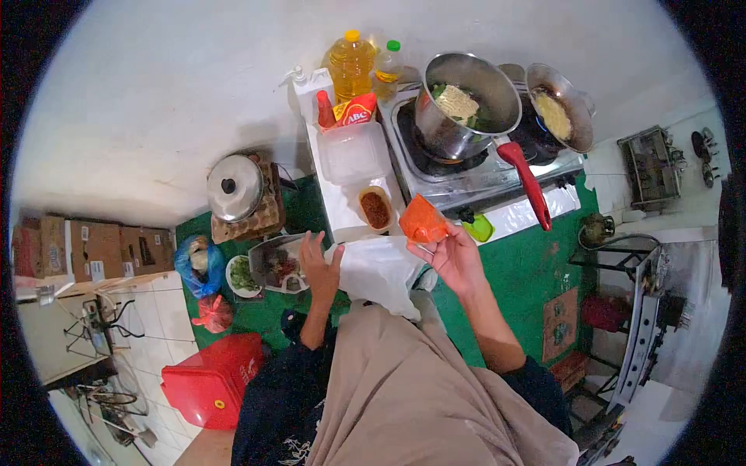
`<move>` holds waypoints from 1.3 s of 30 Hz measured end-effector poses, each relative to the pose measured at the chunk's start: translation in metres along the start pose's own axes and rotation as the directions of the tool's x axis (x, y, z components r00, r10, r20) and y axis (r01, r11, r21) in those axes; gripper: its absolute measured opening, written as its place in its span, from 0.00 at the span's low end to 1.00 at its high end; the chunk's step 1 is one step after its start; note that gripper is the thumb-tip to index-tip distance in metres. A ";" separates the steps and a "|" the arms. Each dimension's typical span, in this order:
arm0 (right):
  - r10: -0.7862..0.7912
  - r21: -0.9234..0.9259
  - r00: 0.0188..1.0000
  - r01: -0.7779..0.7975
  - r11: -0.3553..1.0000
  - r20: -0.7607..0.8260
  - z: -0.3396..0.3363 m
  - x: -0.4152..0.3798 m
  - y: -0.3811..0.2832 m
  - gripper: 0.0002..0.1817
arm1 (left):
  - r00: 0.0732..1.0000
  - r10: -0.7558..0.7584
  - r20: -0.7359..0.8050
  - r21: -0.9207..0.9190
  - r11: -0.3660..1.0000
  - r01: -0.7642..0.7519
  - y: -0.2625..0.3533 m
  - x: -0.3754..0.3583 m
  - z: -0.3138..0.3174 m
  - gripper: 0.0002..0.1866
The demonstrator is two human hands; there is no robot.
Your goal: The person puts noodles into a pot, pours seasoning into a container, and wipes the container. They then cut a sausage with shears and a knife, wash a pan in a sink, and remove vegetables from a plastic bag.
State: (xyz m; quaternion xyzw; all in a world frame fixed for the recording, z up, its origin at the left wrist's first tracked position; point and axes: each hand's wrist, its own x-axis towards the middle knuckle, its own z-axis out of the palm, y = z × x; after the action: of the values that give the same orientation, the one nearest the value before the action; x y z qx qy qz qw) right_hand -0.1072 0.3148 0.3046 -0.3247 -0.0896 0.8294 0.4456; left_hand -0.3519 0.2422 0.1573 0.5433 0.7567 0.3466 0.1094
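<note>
My right hand (458, 260) grips an orange plastic packet (423, 221), held up in front of the stove. My left hand (318, 264) is raised with its fingers spread and nothing in it. Behind the packet stands a steel saucepan (443, 136) with a red handle on the left burner. A pale block of dry noodles (456, 104) rests in it, on green leaves. Close to both hands, a white plastic bag (373, 268) hangs over the front of the white ledge. A small tub of reddish-brown seasoning (375, 208) sits just beyond the bag.
A wok (575, 128) with food frying stands on the right burner. Left of the stove are a clear plastic container (353, 151), a red ABC pouch (357, 110) and an oil bottle (351, 66). A lidded pot (235, 188) and a red bin (210, 380) are at left.
</note>
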 end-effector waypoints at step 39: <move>-0.369 -0.923 0.910 0.292 0.251 0.188 0.070 0.027 0.014 0.06 | 0.958 0.060 0.282 -0.710 0.684 0.167 0.123 0.048 -0.057 0.08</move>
State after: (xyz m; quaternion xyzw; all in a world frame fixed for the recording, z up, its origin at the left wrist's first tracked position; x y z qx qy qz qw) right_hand -0.1707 0.3384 0.3403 -0.5220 -0.6009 0.4997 0.3417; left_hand -0.3093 0.2828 0.2889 0.4763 0.5489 0.5335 0.4328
